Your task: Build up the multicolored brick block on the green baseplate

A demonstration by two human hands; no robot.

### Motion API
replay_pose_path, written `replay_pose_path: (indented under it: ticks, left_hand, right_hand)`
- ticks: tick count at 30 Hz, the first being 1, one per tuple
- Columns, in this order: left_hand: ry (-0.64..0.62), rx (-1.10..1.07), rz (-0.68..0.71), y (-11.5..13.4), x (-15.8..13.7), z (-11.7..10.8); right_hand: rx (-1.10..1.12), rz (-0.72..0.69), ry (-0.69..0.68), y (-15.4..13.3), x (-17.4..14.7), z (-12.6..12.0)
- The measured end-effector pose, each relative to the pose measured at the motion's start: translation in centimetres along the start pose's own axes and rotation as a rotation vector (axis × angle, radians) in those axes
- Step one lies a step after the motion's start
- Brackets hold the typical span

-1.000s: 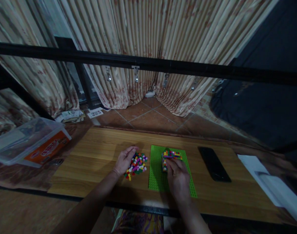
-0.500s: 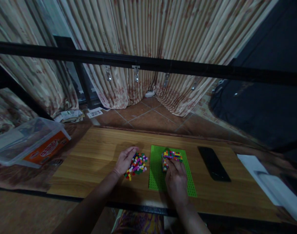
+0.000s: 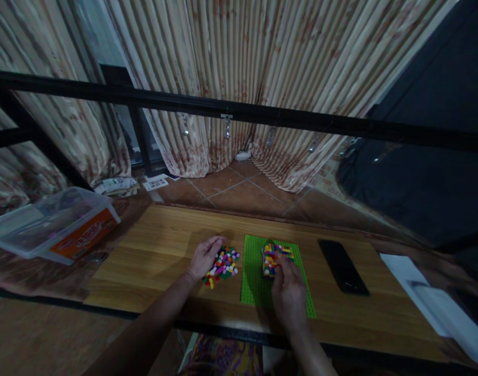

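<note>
A green studded baseplate (image 3: 254, 282) lies on the wooden table (image 3: 152, 250). On its far half stands a small multicoloured brick build (image 3: 275, 257). My right hand (image 3: 289, 292) rests on the baseplate with its fingertips against the near side of the build. To the left of the plate lies a pile of small loose coloured bricks (image 3: 223, 264). My left hand (image 3: 204, 256) lies flat at the pile's left edge, fingers touching the bricks; I see nothing gripped in it.
A black phone (image 3: 342, 266) lies right of the baseplate. White paper (image 3: 430, 300) sits at the table's right end. A clear plastic box with an orange label (image 3: 54, 230) stands off the left end. A black bar (image 3: 239, 112) crosses in front of curtains.
My right hand has slid slightly back and right, so more of the build's left side shows. The view has shifted a little. My left hand stays at the pile.
</note>
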State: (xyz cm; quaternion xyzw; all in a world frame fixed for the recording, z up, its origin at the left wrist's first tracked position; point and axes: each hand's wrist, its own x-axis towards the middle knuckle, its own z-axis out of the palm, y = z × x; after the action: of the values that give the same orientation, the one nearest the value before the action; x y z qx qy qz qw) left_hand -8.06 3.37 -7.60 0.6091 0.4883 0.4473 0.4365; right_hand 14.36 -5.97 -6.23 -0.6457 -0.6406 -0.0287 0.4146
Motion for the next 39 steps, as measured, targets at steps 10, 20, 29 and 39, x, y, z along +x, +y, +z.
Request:
replay_pose_path:
  ticks: [10, 20, 29, 39]
  left_hand:
    - [-0.014, -0.001, 0.000, 0.2, 0.0, 0.0]
    - [-0.020, 0.000, -0.010, 0.2, 0.0, 0.0]
    - [-0.009, 0.014, 0.008, 0.4, -0.1, 0.1]
    - [-0.025, 0.014, 0.005, -0.4, 0.1, -0.1]
  right_hand:
    - [0.120, -0.052, -0.169, -5.0, -2.5, 2.2]
    - [-0.070, -0.066, -0.390, -5.1, -1.6, 5.6]
    - [0.045, -0.018, -0.349, -5.2, -1.5, 5.1]
    - [0.208, 0.166, -0.117, -3.0, -0.1, -0.5]
